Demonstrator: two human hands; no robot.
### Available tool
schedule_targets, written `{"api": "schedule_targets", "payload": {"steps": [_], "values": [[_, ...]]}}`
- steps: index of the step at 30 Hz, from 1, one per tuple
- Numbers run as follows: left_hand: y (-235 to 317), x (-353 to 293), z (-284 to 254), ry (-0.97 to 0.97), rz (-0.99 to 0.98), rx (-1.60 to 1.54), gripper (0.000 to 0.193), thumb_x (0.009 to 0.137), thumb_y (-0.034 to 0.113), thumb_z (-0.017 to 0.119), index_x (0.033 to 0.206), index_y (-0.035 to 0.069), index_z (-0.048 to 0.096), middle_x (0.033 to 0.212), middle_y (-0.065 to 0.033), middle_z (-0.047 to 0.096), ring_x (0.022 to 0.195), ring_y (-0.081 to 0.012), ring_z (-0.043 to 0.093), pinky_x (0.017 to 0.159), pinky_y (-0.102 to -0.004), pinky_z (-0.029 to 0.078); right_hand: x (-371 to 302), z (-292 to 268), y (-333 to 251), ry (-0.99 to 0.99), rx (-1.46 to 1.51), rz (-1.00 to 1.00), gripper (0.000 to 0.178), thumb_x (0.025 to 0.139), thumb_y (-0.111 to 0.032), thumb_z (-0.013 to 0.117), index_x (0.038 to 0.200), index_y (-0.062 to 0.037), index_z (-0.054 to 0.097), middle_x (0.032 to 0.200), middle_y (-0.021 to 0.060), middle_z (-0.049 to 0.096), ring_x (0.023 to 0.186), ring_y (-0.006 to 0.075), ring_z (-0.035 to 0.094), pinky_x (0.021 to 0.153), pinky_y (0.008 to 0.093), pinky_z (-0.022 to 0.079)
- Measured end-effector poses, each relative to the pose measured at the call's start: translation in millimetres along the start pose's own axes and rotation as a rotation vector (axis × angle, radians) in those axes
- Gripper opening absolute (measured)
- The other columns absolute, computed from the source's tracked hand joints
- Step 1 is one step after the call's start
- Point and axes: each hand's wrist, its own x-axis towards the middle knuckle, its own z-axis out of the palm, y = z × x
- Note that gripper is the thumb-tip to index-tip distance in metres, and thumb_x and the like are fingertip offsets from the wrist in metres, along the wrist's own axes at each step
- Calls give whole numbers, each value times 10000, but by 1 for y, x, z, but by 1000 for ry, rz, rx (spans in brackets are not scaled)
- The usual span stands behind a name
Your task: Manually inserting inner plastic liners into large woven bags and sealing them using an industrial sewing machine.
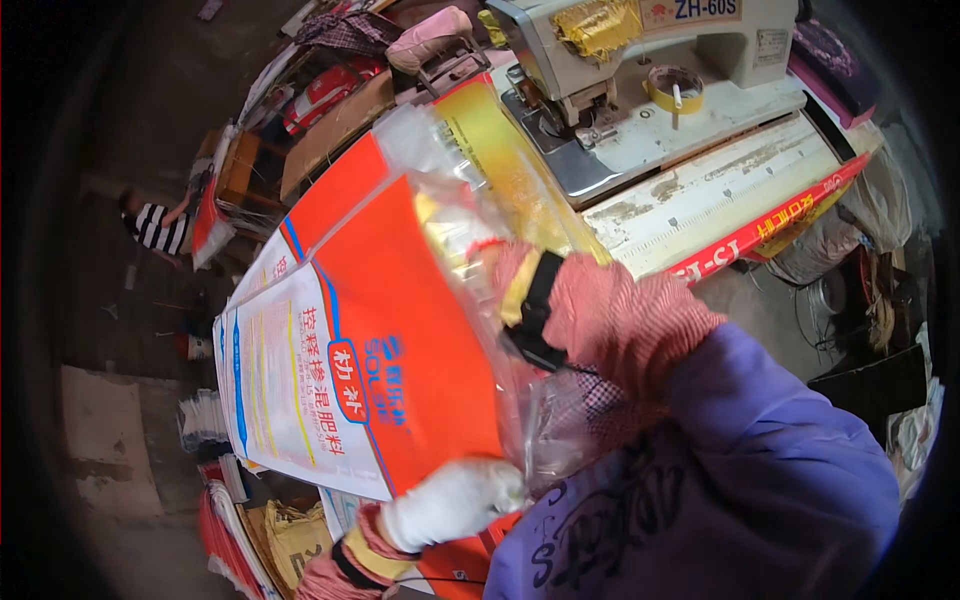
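A large red-orange and white printed sack lies flat before me, with clear plastic liner showing along its right edge. My left hand, in a white glove, is closed at the sack's near right corner, gripping the edge. Over the far right edge of the sack is my right hand, gloved and smeared by motion, so its fingers cannot be made out. A black band circles that wrist above a pink checked oversleeve. More sacks lie stacked under the top one.
An industrial sewing machine stands at the far right, with a roll of yellow tape on its bed. A yellow sack lies beside it. Far left, a person in a striped shirt works. Folded bags lie at lower left.
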Motion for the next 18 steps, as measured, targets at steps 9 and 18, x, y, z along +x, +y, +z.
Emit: {"api": "schedule_targets", "payload": {"steps": [9, 18], "values": [[40, 76, -164, 961, -43, 1392, 564, 585, 286, 729, 1032, -9, 554, 1053, -156, 571, 967, -340, 546, 837, -389, 445, -28, 3, -84, 127, -7, -181, 305, 832, -255, 500, 1063, -59, 538, 1013, 224, 588, 899, 356, 591, 733, 382, 480], [18, 73, -170, 736, -311, 1477, 90, 714, 94, 550, 803, 84, 559, 642, -67, 534, 655, -257, 582, 514, -355, 452, -69, -14, -86, -96, 221, 52, 428, 876, -299, 427, 1245, -82, 426, 1026, 211, 593, 951, 302, 581, 842, 340, 433]]}}
